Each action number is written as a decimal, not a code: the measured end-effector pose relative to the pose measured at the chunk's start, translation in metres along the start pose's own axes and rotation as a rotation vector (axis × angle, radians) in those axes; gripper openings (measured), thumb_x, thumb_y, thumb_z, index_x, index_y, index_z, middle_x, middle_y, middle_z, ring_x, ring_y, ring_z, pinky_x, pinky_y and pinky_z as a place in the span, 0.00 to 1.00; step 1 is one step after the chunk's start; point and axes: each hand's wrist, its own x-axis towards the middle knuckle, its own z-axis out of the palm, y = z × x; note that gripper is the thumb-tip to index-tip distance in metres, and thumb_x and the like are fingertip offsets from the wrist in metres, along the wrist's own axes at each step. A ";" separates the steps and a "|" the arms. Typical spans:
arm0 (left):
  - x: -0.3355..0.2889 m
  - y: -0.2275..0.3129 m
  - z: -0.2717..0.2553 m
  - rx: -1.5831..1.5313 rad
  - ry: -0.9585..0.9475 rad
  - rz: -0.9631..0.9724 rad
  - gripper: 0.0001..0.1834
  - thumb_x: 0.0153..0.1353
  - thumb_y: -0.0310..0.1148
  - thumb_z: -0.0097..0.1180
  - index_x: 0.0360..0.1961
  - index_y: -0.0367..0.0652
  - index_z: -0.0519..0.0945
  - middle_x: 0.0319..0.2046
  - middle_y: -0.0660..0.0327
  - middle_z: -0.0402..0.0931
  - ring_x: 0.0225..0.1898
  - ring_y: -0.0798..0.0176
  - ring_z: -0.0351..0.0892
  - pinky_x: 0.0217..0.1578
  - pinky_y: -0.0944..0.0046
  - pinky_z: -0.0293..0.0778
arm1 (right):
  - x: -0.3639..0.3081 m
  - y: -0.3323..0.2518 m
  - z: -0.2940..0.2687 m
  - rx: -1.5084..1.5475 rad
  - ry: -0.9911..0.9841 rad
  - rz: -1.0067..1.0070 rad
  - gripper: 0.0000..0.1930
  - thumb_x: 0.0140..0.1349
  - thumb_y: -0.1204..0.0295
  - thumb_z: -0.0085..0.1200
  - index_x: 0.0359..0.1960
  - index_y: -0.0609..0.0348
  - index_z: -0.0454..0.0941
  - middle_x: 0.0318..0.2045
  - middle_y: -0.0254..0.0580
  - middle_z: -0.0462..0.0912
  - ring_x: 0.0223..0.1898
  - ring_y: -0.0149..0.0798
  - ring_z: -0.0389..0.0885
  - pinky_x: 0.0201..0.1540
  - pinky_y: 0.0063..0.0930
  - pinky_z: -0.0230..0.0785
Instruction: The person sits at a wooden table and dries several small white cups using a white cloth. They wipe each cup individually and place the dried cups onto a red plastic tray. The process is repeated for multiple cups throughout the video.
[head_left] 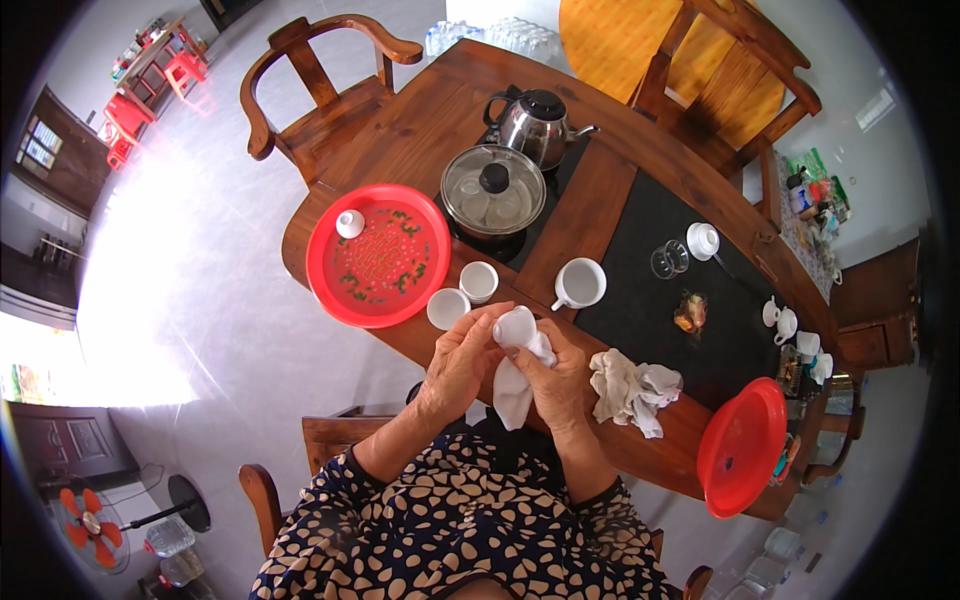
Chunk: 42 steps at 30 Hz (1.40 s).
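Note:
A small white cup (514,327) is tilted between my two hands above the table's near edge. My left hand (458,362) is closed on the cup's left side, fingers pinching its rim. My right hand (557,378) is closed round a white cloth (514,393) and presses it to the cup; the cloth's end hangs down between my hands. Just beyond my left hand stand two white cups, one nearer (448,309) and one farther (479,282). A white mug (581,283) stands beyond my right hand, and crumpled cloths (634,390) lie to its right.
A red tray (326,280) with a small white cup (350,224) is at the left. Behind are a glass-lidded pot (520,215) and a steel kettle (532,135). Glass cups (669,261), a small packet (691,312) and a red basin (742,450) are at the right.

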 end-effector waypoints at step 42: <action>-0.017 0.010 -0.010 0.387 -0.228 -0.065 0.22 0.65 0.33 0.54 0.57 0.37 0.67 0.45 0.63 0.73 0.46 0.73 0.72 0.50 0.70 0.71 | 0.008 -0.003 0.000 -0.354 0.167 -0.363 0.11 0.53 0.83 0.55 0.40 0.67 0.77 0.38 0.43 0.71 0.39 0.39 0.74 0.41 0.27 0.68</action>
